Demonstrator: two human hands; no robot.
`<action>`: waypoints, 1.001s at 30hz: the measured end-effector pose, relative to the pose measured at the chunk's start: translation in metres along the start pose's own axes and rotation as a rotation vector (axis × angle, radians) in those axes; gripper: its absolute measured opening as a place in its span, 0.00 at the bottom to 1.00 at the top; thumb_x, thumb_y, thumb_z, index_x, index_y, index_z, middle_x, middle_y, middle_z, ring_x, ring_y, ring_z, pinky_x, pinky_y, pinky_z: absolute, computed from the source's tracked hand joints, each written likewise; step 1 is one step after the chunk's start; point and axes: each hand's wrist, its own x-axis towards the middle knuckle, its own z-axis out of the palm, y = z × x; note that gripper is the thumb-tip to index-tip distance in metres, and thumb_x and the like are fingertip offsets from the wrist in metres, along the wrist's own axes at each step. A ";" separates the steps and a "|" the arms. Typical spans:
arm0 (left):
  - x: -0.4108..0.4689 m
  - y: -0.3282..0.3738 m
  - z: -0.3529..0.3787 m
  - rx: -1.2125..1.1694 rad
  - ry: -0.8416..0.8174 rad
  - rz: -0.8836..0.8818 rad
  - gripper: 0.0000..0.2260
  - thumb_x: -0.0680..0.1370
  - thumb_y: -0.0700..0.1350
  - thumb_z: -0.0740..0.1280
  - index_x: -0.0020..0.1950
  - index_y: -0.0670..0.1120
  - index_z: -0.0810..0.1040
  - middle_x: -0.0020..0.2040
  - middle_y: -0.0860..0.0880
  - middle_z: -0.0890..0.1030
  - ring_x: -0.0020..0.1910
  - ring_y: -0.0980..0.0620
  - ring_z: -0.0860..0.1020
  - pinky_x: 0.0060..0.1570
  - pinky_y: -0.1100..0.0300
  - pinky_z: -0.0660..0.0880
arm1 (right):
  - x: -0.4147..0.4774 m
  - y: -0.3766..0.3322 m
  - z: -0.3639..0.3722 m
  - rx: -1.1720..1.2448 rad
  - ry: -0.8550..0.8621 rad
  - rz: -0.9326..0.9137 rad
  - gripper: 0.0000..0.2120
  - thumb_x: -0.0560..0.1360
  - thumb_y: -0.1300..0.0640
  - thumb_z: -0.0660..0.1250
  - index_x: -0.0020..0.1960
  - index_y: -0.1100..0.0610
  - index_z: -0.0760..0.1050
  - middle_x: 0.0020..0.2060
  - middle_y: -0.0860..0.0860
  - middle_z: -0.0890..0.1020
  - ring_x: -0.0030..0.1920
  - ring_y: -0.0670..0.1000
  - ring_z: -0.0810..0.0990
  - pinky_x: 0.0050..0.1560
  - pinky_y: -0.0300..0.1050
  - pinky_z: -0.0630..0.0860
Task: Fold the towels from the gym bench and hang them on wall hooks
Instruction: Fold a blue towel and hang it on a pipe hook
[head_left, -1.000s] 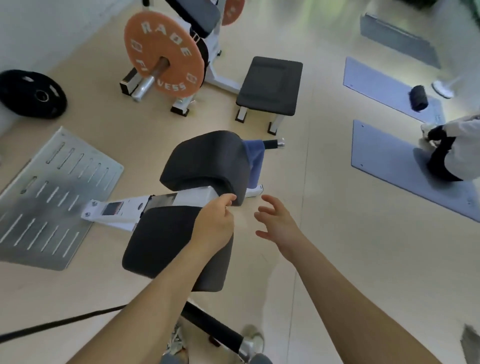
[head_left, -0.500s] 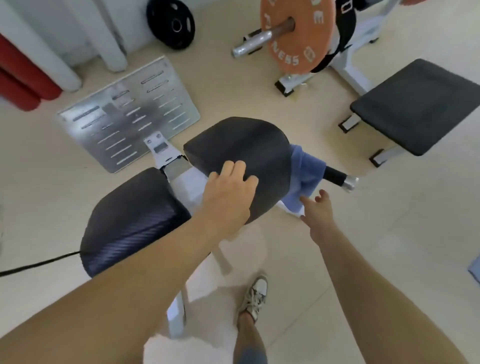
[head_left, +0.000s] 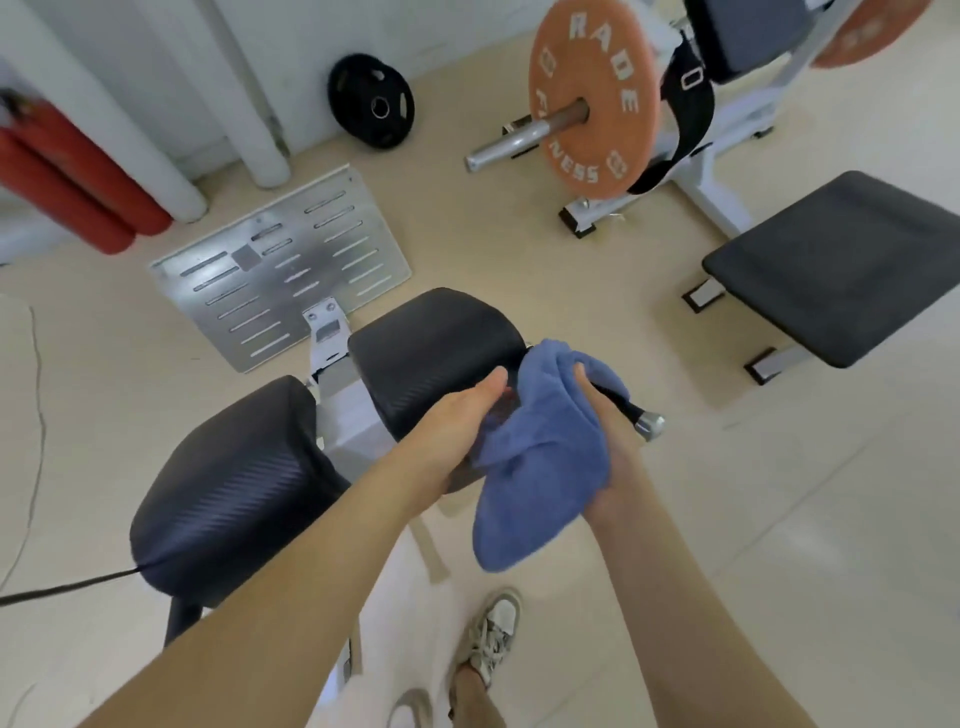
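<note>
A blue towel (head_left: 540, 457) hangs bunched between my two hands, just right of the gym bench's upper black pad (head_left: 431, 358). My right hand (head_left: 610, 452) grips the towel's right side, thumb over the top fold. My left hand (head_left: 457, 431) holds its left edge, fingers partly hidden under the cloth. The lower black pad (head_left: 228, 493) lies below left. The bench's black handle with a chrome end (head_left: 647, 423) sticks out behind the towel. No wall hooks are in view.
A flat black bench (head_left: 841, 265) stands at the right. An orange weight plate (head_left: 592, 98) on a bar sits at the back. A slotted metal footplate (head_left: 280, 265), a black plate (head_left: 371, 109), red rolls (head_left: 67, 171) and a white pipe lie by the wall. My shoe (head_left: 493, 634) is below.
My right hand reached the blue towel and took hold of it; my left hand left the pad and joined it. The towel has come off the bench handle and now hangs between both hands.
</note>
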 end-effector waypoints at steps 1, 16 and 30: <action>-0.008 0.004 -0.001 -0.033 -0.005 0.026 0.15 0.79 0.55 0.61 0.44 0.49 0.84 0.43 0.48 0.85 0.46 0.50 0.83 0.51 0.54 0.79 | -0.008 -0.004 0.009 -0.082 0.110 -0.124 0.21 0.77 0.53 0.59 0.68 0.50 0.58 0.61 0.41 0.65 0.55 0.43 0.66 0.58 0.35 0.59; -0.085 0.115 -0.088 0.380 -0.137 0.394 0.07 0.73 0.40 0.72 0.47 0.50 0.83 0.43 0.54 0.83 0.45 0.56 0.80 0.44 0.63 0.78 | -0.079 -0.152 0.035 -1.436 -0.019 -0.451 0.19 0.79 0.41 0.56 0.60 0.52 0.74 0.57 0.49 0.77 0.61 0.52 0.75 0.56 0.43 0.71; -0.133 0.192 -0.165 0.596 0.344 0.597 0.11 0.78 0.39 0.64 0.49 0.52 0.84 0.46 0.57 0.83 0.49 0.62 0.78 0.54 0.64 0.72 | -0.031 -0.242 0.118 -0.660 -1.198 -0.201 0.28 0.70 0.38 0.67 0.65 0.51 0.74 0.60 0.49 0.80 0.62 0.50 0.78 0.58 0.45 0.77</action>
